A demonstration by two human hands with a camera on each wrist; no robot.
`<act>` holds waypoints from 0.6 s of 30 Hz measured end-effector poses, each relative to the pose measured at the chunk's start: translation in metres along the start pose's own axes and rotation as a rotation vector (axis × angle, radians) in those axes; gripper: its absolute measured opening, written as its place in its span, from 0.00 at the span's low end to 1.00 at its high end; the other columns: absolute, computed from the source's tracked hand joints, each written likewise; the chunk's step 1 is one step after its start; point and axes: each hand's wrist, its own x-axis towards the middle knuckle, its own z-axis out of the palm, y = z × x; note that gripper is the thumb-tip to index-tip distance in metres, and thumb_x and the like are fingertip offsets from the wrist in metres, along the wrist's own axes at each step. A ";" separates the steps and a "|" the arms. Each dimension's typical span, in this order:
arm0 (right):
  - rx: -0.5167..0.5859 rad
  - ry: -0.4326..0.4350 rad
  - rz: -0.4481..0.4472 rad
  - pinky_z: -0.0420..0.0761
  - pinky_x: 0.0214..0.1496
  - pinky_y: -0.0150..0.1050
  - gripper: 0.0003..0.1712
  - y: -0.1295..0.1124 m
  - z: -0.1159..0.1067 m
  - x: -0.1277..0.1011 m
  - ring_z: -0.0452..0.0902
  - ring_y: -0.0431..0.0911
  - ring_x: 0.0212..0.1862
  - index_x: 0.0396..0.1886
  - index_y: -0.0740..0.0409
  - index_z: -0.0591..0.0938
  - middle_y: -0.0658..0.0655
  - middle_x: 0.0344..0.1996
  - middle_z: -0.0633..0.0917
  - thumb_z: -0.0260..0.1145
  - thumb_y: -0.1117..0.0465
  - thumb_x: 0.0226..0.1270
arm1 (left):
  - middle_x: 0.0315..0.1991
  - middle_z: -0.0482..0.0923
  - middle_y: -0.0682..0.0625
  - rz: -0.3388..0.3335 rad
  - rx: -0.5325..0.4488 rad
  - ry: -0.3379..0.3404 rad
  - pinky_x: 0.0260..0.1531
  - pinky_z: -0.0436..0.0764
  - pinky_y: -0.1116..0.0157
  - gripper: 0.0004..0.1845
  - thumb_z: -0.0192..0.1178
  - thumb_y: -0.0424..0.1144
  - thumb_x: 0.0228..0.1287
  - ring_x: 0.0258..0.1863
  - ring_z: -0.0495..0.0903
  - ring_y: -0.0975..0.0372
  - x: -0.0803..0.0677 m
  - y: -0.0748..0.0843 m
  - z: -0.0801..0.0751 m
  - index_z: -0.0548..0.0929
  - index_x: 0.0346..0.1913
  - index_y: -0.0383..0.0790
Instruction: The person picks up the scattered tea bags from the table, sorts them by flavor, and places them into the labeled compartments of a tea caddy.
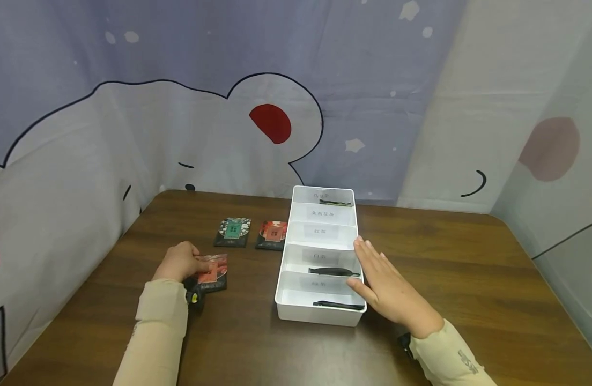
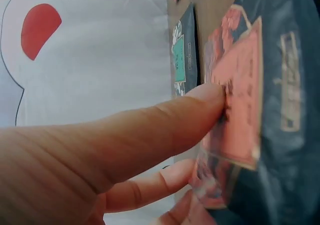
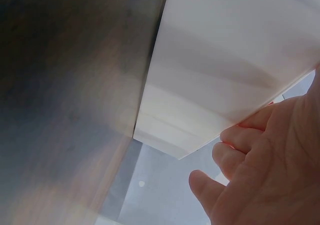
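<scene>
My left hand (image 1: pixel 179 261) pinches a dark tea packet with an orange-red label (image 1: pixel 213 272) at its left edge. In the left wrist view the thumb (image 2: pixel 165 117) lies across the packet's label (image 2: pixel 240 100), with fingers at its lower edge. A white divided box (image 1: pixel 320 313) stands to the right, its compartments marked with printed labels. My right hand (image 1: pixel 387 284) is at the box's right rim, fingers extended. Seen from the right wrist, the fingers (image 3: pixel 240 140) lie along the rim of the box's side wall (image 3: pixel 210 60).
Behind the left hand lie a green-labelled tea packet (image 1: pixel 232 232) and a red-labelled one (image 1: pixel 272 236) beside the box. Dark thin sachets sit in the back compartment (image 1: pixel 335 203), the second from the front (image 1: pixel 333 271) and the front one (image 1: pixel 338 305). A patterned curtain (image 1: pixel 219 139) hangs behind the table.
</scene>
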 end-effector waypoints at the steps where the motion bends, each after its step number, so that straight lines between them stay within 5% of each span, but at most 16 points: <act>1: 0.000 0.000 -0.001 0.52 0.77 0.63 0.45 0.000 0.000 0.000 0.46 0.61 0.80 0.81 0.67 0.51 0.65 0.80 0.52 0.54 0.44 0.80 | 0.48 0.78 0.29 -0.003 -0.006 0.012 0.47 0.78 0.47 0.26 0.73 0.42 0.59 0.46 0.74 0.44 0.000 0.000 0.000 0.79 0.49 0.21; 9: -0.005 0.005 -0.013 0.53 0.77 0.64 0.45 0.001 0.001 0.001 0.45 0.61 0.80 0.81 0.67 0.50 0.64 0.80 0.52 0.53 0.44 0.80 | 0.50 0.79 0.29 -0.040 -0.079 0.024 0.52 0.77 0.44 0.21 0.69 0.41 0.65 0.46 0.75 0.45 0.000 0.003 -0.001 0.83 0.48 0.22; 18: 0.004 0.006 -0.004 0.53 0.77 0.64 0.45 0.001 0.000 0.000 0.46 0.61 0.80 0.81 0.67 0.51 0.65 0.80 0.52 0.54 0.44 0.80 | 0.42 0.76 0.37 0.021 -0.144 0.016 0.43 0.77 0.51 0.16 0.62 0.40 0.71 0.42 0.73 0.48 -0.003 0.007 -0.002 0.77 0.48 0.27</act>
